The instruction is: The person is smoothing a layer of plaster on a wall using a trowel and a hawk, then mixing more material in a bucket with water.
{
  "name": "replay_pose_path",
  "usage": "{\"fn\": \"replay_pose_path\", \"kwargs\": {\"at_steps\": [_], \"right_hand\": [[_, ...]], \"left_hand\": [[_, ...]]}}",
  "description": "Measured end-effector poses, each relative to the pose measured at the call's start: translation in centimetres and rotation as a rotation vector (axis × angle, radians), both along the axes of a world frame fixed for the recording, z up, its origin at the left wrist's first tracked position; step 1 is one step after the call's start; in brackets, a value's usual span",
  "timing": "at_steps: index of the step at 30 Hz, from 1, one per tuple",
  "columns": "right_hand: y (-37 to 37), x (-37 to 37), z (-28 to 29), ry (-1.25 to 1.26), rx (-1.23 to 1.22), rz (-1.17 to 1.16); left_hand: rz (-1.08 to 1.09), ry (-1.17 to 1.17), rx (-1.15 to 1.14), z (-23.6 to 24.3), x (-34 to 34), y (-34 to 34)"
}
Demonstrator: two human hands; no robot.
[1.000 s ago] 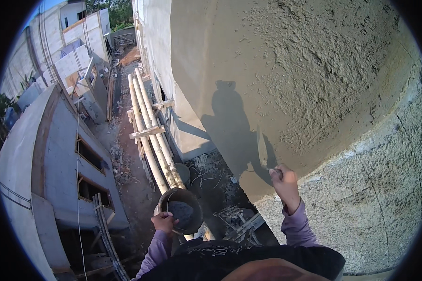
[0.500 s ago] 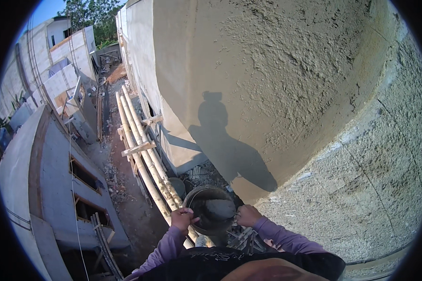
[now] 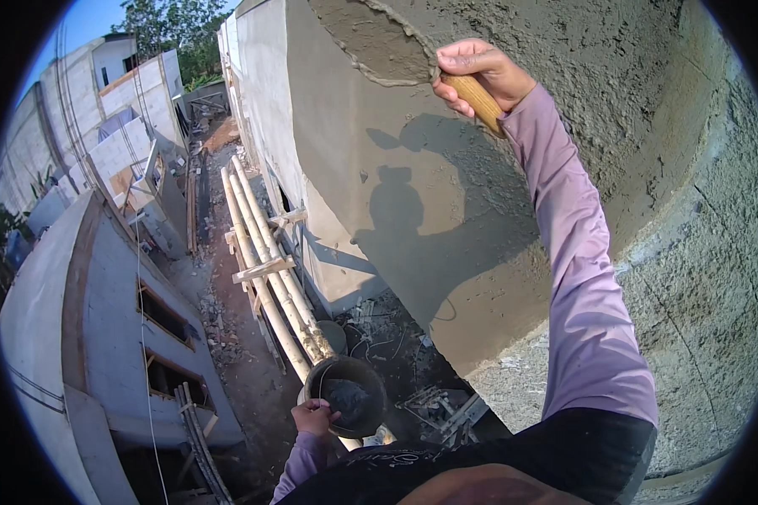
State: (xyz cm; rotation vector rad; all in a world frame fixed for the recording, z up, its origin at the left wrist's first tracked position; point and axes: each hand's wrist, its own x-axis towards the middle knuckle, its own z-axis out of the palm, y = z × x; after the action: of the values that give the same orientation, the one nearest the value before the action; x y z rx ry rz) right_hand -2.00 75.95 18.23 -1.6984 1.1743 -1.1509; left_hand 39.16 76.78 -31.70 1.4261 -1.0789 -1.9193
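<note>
My right hand (image 3: 495,74) is raised high against the wall, its fingers wrapped around the wooden handle of a trowel (image 3: 473,98). Grey mortar coats the trowel's blade, which reaches left from the hand, and a ridge of mortar runs along its edge. Low in front of me, my left hand (image 3: 313,416) grips the side of a dark bucket (image 3: 381,394) at its thin handle. Wet mortar (image 3: 345,402) lies inside the bucket. Before me stands a plastered wall (image 3: 328,126), smooth on its left part and rough with fresh mortar (image 3: 581,93) on the right.
Bamboo poles (image 3: 265,252) tied with wooden crosspieces (image 3: 264,269) run away beside the wall, high over the ground. Far below lie rubble and scrap wood (image 3: 446,412). A lower grey building (image 3: 109,295) with window openings stands on the left. Bare rough wall (image 3: 691,337) continues to the right.
My right hand has risen from the bucket's rim up to the wall, now with the trowel in it. The bucket, held by my left hand, has shifted slightly left and tilted.
</note>
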Motion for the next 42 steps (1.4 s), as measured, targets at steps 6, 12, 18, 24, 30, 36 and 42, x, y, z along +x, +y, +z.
{"fn": "replay_pose_path", "kwargs": {"at_steps": [6,12,18,24,30,36,42], "right_hand": [[4.6,-2.7,-10.5,-0.099,-0.539,-1.240],[22.2,9.0,-34.8,0.586,0.392,-1.011],[25.3,17.1,-47.1,0.970,0.716,-0.400],[28.8,18.4,-50.2,0.798,0.642,-0.488],[31.1,14.7,-33.7,0.674,0.309,-0.535],[24.9,13.3,-8.7,0.669,-0.154,-0.366],[16.6,1.3,4.6,-0.002,-0.101,0.017]], "left_hand": [[0.102,-0.154,-0.021,-0.8,2.9,0.9],[-0.036,-0.130,-0.028,-3.2,0.5,1.6],[-0.282,-0.041,-0.176,0.3,-3.7,8.0],[-0.335,0.164,-0.059,3.5,-5.2,11.2],[-0.132,0.246,0.155,4.9,-2.9,12.4],[0.025,0.193,0.158,2.3,0.4,14.0],[0.169,0.051,0.069,1.0,3.0,14.1]]}}
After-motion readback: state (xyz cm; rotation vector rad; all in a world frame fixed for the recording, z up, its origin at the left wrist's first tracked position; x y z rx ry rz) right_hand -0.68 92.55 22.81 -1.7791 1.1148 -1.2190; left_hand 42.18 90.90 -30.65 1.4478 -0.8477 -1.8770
